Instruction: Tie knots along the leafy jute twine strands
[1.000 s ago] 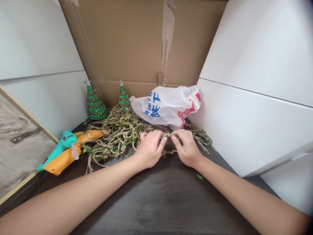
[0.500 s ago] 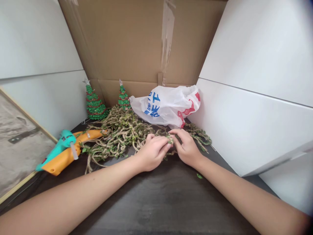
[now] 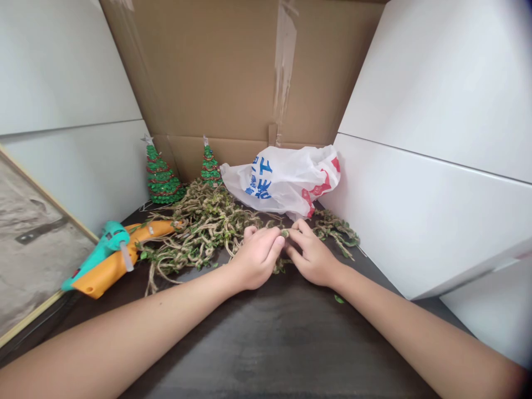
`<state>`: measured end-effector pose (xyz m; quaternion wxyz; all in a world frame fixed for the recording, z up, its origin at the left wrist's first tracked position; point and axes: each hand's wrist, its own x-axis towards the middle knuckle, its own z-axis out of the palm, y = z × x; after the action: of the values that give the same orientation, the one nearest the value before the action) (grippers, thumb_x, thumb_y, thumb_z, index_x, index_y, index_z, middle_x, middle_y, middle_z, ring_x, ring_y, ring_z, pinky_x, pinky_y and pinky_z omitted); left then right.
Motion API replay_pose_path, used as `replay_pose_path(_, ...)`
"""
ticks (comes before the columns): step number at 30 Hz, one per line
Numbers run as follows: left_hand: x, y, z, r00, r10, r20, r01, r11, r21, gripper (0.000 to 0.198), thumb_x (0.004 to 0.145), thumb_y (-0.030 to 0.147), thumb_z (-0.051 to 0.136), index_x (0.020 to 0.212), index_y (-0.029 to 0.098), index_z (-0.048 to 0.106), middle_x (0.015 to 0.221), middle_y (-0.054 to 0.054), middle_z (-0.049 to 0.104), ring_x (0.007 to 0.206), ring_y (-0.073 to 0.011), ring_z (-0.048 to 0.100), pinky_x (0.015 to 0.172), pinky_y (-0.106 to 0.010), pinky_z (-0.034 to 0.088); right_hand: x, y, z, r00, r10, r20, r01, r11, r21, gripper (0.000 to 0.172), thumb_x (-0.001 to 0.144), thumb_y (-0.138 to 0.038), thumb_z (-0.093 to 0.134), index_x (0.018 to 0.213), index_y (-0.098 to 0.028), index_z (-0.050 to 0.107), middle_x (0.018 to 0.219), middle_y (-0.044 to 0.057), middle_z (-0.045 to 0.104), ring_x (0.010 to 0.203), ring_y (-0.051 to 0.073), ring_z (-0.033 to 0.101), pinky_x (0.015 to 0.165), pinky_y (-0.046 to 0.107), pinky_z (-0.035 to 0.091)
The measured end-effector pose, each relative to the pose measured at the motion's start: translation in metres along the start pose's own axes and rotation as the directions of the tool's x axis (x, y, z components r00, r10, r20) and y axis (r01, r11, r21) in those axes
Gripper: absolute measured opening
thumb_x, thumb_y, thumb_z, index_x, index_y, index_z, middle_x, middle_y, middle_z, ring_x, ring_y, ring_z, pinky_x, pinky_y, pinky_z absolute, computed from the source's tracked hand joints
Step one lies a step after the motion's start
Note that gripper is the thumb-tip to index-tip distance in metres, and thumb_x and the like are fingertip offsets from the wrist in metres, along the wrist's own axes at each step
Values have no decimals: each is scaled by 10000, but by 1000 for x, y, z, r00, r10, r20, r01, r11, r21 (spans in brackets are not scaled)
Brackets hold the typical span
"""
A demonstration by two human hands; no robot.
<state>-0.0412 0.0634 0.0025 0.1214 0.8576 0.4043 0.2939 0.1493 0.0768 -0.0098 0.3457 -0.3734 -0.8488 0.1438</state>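
Both my hands work at the middle of the table, close together. My left hand point(image 3: 255, 257) and my right hand point(image 3: 311, 256) pinch a short length of jute twine wound with small green leaves point(image 3: 285, 233) between their fingertips. That length belongs to a tangled leafy twine garland point(image 3: 203, 227), which spreads out to the left and runs on behind my right hand. My fingers hide part of the strand. A teal and orange hot glue gun point(image 3: 103, 260) lies left of the garland, touching its loose ends.
Two green sequinned cone trees point(image 3: 160, 174) point(image 3: 210, 167) and a white plastic bag with blue and red print point(image 3: 280, 182) stand behind the garland. Cardboard point(image 3: 233, 72) backs the dark table point(image 3: 266, 343), with white panels point(image 3: 432, 216) on the right and a framed picture point(image 3: 29, 238) at left.
My hands have drawn closer and now pinch a short bit of the strand with their fingertips. The right hand has turned inward. The glue gun, bag and trees stay in place.
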Motion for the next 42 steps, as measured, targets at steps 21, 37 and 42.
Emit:
replay_pose_path(21, 3, 1, 3, 998, -56, -36, 64, 962, 267, 251, 1026, 285, 354, 846, 212, 514, 824, -17, 673, 840, -214, 544, 804, -396, 269, 1, -3, -3, 1000, 0, -16, 1, 995, 97, 191, 1011, -296, 447, 838, -215, 451, 938, 33, 470, 842, 171, 486, 812, 338, 436)
replay_pose_path(37, 5, -5, 6, 975, -107, -194, 136, 980, 142, 182, 1031, 259, 393, 1087, 230, 564, 1079, -37, 705, 1061, -219, 577, 915, -418, 277, 4, 2, -6, 950, 73, -305, -54, 996, 69, 253, 1015, -289, 435, 776, -211, 467, 816, 19, 495, 798, 179, 506, 768, 331, 397)
replay_pose_path(42, 5, -6, 7, 966, -107, -234, 138, 984, 117, 192, 1023, 240, 417, 1133, 247, 574, 1129, -20, 708, 1084, -212, 576, 918, -408, 279, 3, 2, -5, 952, 114, -285, -125, 992, -23, 178, 982, -305, 493, 849, -206, 558, 866, 40, 611, 857, 205, 576, 801, 356, 414)
